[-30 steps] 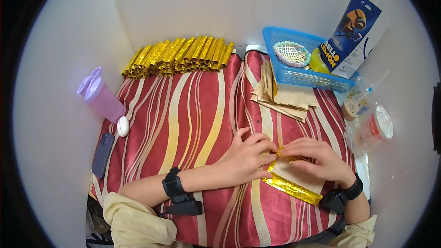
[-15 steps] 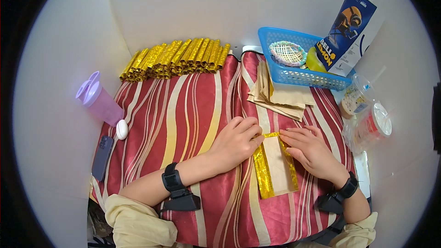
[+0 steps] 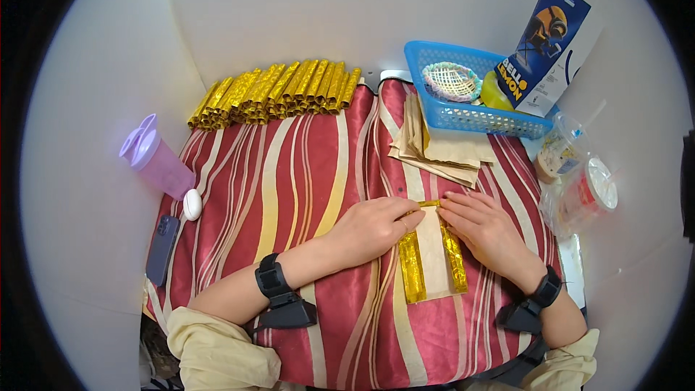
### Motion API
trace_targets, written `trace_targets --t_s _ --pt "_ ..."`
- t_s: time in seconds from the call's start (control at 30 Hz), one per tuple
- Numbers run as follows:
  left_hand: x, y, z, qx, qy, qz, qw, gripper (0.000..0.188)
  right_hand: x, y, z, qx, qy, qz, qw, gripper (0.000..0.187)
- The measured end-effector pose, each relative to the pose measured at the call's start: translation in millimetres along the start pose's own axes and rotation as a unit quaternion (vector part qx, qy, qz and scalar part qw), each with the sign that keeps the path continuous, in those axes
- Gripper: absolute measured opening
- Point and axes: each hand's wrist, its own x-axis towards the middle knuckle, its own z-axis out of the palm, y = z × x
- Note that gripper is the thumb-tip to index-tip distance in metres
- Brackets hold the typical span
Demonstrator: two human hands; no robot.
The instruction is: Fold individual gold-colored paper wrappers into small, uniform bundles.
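Note:
A sheet of brown paper (image 3: 436, 264) lies before me with shiny gold strips (image 3: 412, 271) along its two long sides and a narrow gold edge at the far end. My left hand (image 3: 371, 230) is bent over the far left corner, fingertips closed on the folded edge. At the far right corner, my right hand (image 3: 494, 235) lies with fingers stretched out, their tips on the gold edge. Both palms hide parts of the side strips. Each wrist wears a black strap with a small box.
Gold tubes (image 3: 282, 94) are stacked at the back left. Brown papers (image 3: 441, 156) lie before a blue basket (image 3: 478, 122). A blue paper bag (image 3: 543, 43) leans there. Plastic cups (image 3: 586, 192) stand right; a purple bottle (image 3: 159, 159), white oval object (image 3: 192, 204) and phone (image 3: 162, 250) are left.
The far edge of the sheet has been folded, and the sheet lies slightly farther away with its side strips flatter. My left fingers have lowered onto the corner; my right fingers have straightened.

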Motion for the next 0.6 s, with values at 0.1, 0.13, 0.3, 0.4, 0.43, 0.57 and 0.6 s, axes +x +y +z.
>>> trace_targets --t_s 0.1,0.13,0.3,0.4,0.43,0.57,0.6 --pt "4 1 0 0.011 0.021 0.003 1.000 0.020 -1 2 3 0.034 -0.006 0.007 0.999 0.033" --pt "6 0 0 0.021 0.018 -0.011 1.000 0.018 1 1 1 0.037 -0.002 0.011 0.999 0.032" --pt "5 3 -3 -0.034 -0.001 -0.095 0.995 0.019 1 0 -3 0.116 -0.040 0.068 0.990 0.039" --pt "4 7 -15 -0.125 -0.093 -0.137 0.978 0.022 -1 2 -14 0.195 -0.098 0.088 0.972 0.042" --pt "3 8 -17 -0.158 -0.131 -0.132 0.970 0.025 -2 5 -16 0.214 -0.125 0.064 0.967 0.045" --pt "1 19 -25 -0.189 -0.207 -0.089 0.956 0.030 -2 5 -23 0.222 -0.174 0.037 0.959 0.057" --pt "1 21 -25 -0.205 -0.233 -0.105 0.945 0.032 -3 6 -23 0.223 -0.175 0.039 0.958 0.057"
